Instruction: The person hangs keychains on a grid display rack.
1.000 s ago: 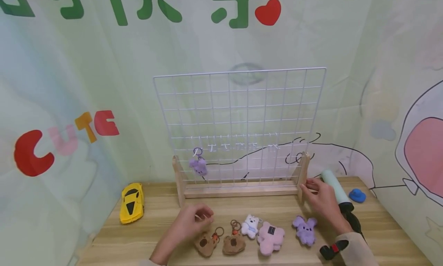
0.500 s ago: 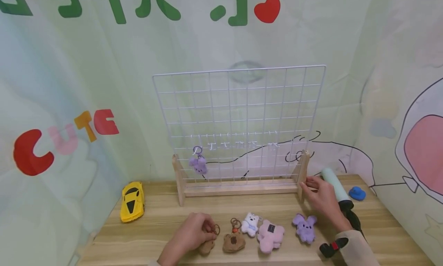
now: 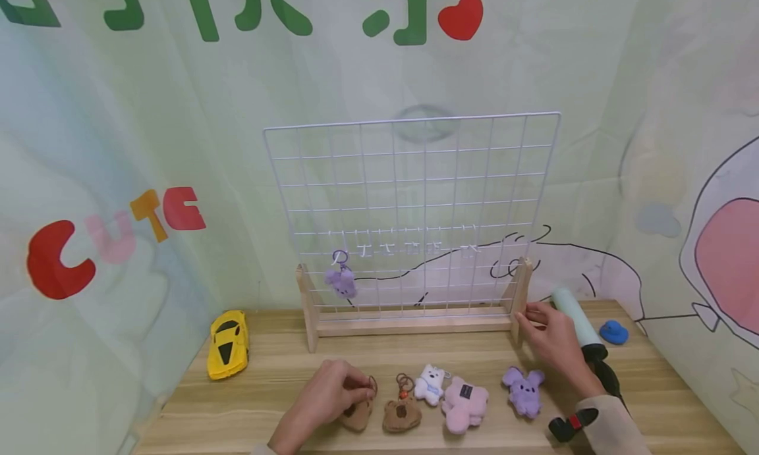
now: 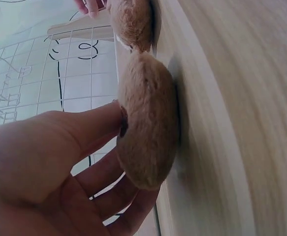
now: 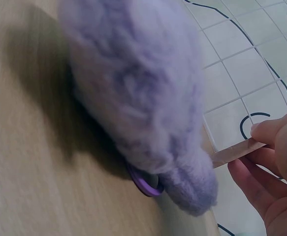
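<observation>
My left hand (image 3: pixel 332 396) pinches a brown plush keychain (image 3: pixel 358 415) near its ring, low over the table. Close up in the left wrist view, the plush (image 4: pixel 148 120) has the thumb on one side and fingers behind it. A second brown plush keychain (image 3: pixel 402 415) lies just to the right. My right hand (image 3: pixel 551 336) grips the wooden right leg (image 3: pixel 519 297) of the wire grid rack (image 3: pixel 423 208) between thumb and fingers. Below that hand lies a purple plush keychain (image 3: pixel 524 392), which fills much of the right wrist view.
A purple plush keychain (image 3: pixel 340 282) hangs from a left hook of the rack, beside several white hooks (image 3: pixel 412 247). White (image 3: pixel 429 384) and pink (image 3: pixel 465 405) plush toys lie mid-table. A yellow toy car (image 3: pixel 228 345), pale green cylinder (image 3: pixel 576 320) and blue toy duck (image 3: pixel 613 332) stand around.
My left hand has come down onto the left brown plush keychain and taken hold of it near the ring, tipping it slightly. My right hand stays on the rack's leg.
</observation>
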`<state>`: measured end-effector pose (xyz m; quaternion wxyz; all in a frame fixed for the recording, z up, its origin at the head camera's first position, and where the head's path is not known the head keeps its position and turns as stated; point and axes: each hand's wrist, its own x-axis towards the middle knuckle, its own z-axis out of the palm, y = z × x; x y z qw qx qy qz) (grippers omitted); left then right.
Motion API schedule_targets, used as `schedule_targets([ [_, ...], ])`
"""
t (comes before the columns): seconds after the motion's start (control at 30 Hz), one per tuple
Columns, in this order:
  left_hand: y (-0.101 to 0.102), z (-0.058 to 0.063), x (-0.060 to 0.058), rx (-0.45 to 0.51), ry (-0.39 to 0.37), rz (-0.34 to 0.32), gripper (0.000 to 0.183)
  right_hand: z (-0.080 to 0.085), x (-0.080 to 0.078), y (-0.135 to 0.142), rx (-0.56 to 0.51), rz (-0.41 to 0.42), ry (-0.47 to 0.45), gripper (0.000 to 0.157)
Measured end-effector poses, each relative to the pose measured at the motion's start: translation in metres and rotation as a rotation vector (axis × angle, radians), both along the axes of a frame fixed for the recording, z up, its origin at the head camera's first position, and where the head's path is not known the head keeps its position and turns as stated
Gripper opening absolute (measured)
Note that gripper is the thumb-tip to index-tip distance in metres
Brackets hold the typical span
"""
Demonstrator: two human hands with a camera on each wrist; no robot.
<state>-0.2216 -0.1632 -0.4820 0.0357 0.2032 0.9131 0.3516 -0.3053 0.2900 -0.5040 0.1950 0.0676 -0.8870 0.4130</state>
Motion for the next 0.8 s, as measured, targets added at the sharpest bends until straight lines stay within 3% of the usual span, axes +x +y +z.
schedule_targets([
  [0.3,-0.003,-0.001,-0.006,0.075,-0.014,-0.006,0.011,-0.001,-0.001,0.001,0.018,-0.003,0.005,0.036],
  [0.47,-0.004,0.001,-0.009,0.133,0.016,0.003,0.016,-0.001,-0.001,0.000,0.013,-0.003,0.014,0.036],
  [0.8,-0.001,0.005,-0.011,0.211,0.093,0.111,0.018,-0.001,0.000,0.000,0.009,-0.006,0.011,0.037],
])
